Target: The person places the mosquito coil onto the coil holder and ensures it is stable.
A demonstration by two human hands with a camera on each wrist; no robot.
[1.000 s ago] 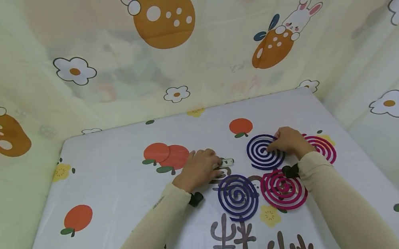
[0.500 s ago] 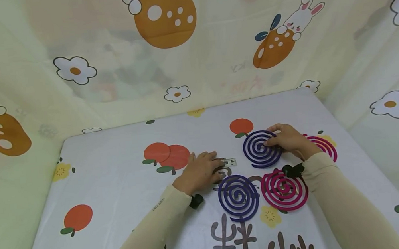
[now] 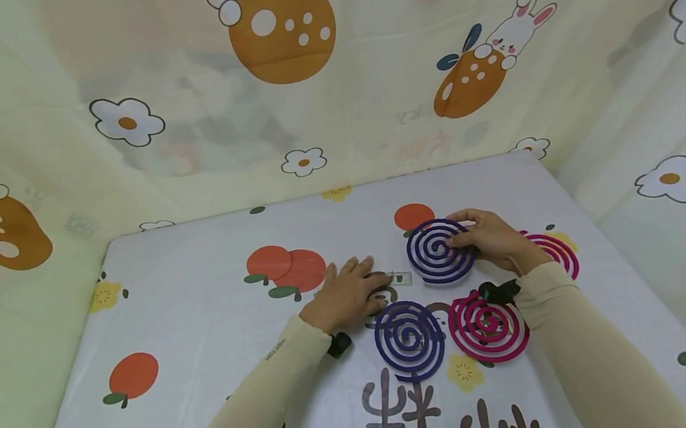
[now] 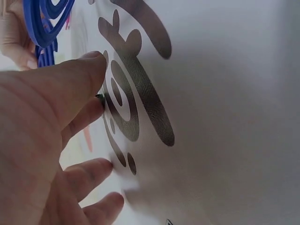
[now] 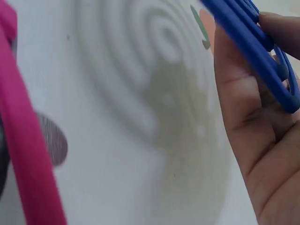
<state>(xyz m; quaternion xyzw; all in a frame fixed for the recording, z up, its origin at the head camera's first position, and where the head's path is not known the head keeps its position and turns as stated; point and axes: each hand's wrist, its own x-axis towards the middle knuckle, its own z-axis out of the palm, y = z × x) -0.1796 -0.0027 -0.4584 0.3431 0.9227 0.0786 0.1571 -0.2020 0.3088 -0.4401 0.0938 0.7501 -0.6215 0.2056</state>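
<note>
My right hand [image 3: 494, 237] pinches a dark blue mosquito coil [image 3: 425, 261] by its right side, thumb on its face. In the right wrist view the blue coil [image 5: 248, 40] is lifted, casting a spiral shadow on the cloth. My left hand [image 3: 347, 293] rests on the table with its fingers spread. A fingertip touches the end of a small flat pale metal piece [image 3: 401, 278], which lies just left of the raised coil. In the left wrist view the left hand [image 4: 56, 126] has its fingertips at the cloth, near a printed dark pattern.
A second blue coil [image 3: 410, 340] lies nearer the front, beside a pink coil [image 3: 488, 327] under the right wrist. Another pink coil [image 3: 554, 254] lies to the right, partly hidden by the right arm. The patterned tablecloth [image 3: 209, 365] meets a printed curtain [image 3: 200, 152] behind.
My right hand has raised the blue coil and carried it left, towards the metal piece. That piece has shifted slightly right, and the left fingers have spread straighter.
</note>
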